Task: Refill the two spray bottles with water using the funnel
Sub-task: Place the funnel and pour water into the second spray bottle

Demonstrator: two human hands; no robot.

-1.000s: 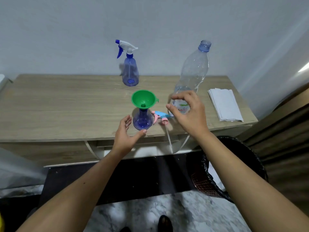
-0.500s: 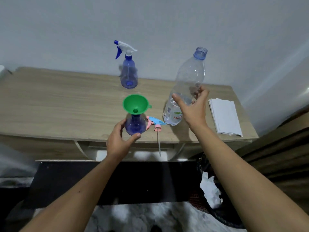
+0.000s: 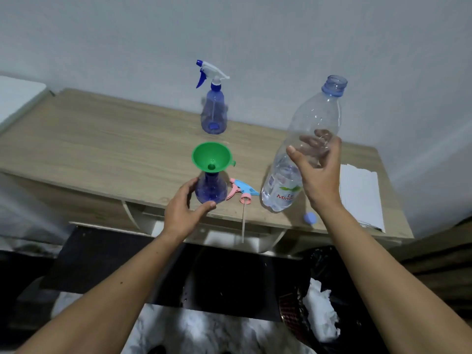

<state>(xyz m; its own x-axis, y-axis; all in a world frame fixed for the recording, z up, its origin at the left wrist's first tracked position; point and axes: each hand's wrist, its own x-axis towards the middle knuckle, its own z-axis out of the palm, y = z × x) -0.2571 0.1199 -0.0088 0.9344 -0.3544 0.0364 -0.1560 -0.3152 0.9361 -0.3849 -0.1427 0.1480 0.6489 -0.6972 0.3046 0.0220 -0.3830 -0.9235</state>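
Observation:
A green funnel (image 3: 211,157) sits in the neck of an uncapped blue spray bottle (image 3: 211,189) near the table's front edge. My left hand (image 3: 184,210) cups that bottle's base. Its pink and blue trigger head (image 3: 242,192) lies beside it, tube hanging over the edge. My right hand (image 3: 316,175) wraps the middle of a large clear water bottle (image 3: 304,146), open at the top, with some water in its lower part. A second blue spray bottle (image 3: 214,113) with a white and blue trigger stands at the back by the wall.
The wooden table (image 3: 102,144) carries a stack of white paper napkins (image 3: 360,192) at the right and a small blue cap (image 3: 309,217) near the front edge. A black bin (image 3: 321,297) with crumpled paper stands on the floor below right.
My right hand went from the trigger head up to the water bottle and closed around its middle. The bottle's cap is off. My left hand stayed at the funnel bottle's base.

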